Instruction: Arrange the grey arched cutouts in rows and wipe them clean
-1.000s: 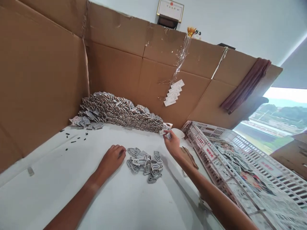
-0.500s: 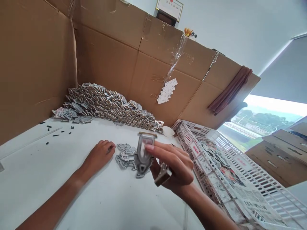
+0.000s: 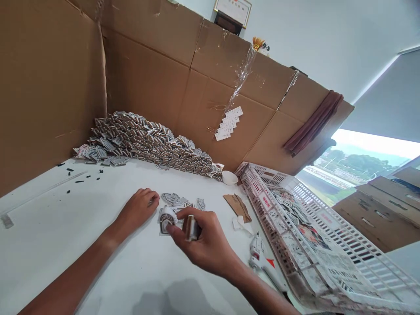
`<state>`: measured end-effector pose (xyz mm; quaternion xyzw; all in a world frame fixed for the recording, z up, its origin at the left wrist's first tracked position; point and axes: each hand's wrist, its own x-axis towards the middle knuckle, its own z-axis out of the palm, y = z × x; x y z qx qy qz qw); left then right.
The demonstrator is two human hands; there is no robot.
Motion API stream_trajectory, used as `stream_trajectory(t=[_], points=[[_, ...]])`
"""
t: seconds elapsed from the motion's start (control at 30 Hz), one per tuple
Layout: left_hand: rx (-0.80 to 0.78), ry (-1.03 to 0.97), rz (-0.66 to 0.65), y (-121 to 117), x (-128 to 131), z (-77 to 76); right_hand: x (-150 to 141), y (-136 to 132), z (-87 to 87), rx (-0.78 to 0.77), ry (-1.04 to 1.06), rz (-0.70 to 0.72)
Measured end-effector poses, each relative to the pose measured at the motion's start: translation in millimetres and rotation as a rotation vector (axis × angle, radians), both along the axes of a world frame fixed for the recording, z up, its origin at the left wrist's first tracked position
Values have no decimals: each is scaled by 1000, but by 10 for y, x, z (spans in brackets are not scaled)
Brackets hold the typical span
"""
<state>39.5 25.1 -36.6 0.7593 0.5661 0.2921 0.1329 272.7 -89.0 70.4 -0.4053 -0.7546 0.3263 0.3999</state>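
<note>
My right hand [image 3: 206, 240] pinches a flat grey metal piece [image 3: 166, 222] with a rounded cut-out between thumb and fingertips. A second metal piece [image 3: 190, 227], its shiny bar edge facing me, is tucked inside the same hand. Just beyond lies a small heap of similar metal pieces [image 3: 175, 200] on the white table, partly hidden by the right hand. My left hand [image 3: 141, 205] rests on the table left of that heap with curled fingers. Something small and dark shows at its fingers, too unclear to name.
A large bank of stacked metal pieces [image 3: 147, 140] lines the cardboard wall [image 3: 147, 74]. At right stand a white plastic crate [image 3: 262, 205], a glue gun [image 3: 257, 251], a cardboard scrap [image 3: 236, 206] and a white bowl [image 3: 230, 178]. Small dark bits [image 3: 79, 181] lie at left.
My right hand has moved left and lower, turning the metal piece from upright in front of me to near the table by the heap. The left hand has stayed nearly still.
</note>
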Motion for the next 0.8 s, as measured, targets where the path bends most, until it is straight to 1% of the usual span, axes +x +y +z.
stream_trajectory(t=[0.07, 0.13, 0.2, 0.27, 0.37, 0.47, 0.57, 0.63, 0.7, 0.77, 0.8], points=[[30, 15, 14, 4, 8, -13, -6, -92, 70, 152, -198, 5], [54, 33, 28, 22, 12, -41, -4, -154, 187, 208, -362, 23], [50, 47, 18, 46, 11, -71, -10, -185, 304, 183, -483, 31], [34, 52, 4, 68, 9, -89, -28, -195, 385, 144, -568, 22], [45, 36, 7, 75, 12, -85, -65, -181, 405, 114, -638, -4], [67, 28, 16, 22, 33, -41, -79, -111, 321, 109, -647, -7], [59, 65, 14, -67, 79, -8, -73, 83, 177, 82, -657, -36], [53, 95, 34, -92, 113, -29, -104, 318, 57, 50, -639, -57], [55, 118, 77, -83, 132, -85, -200, 623, -70, 36, -585, -89], [64, 126, 108, -67, 135, -151, -378, 960, -188, 22, -518, -123], [67, 127, 115, -64, 133, -180, -499, 1130, -240, -11, -458, -126]])
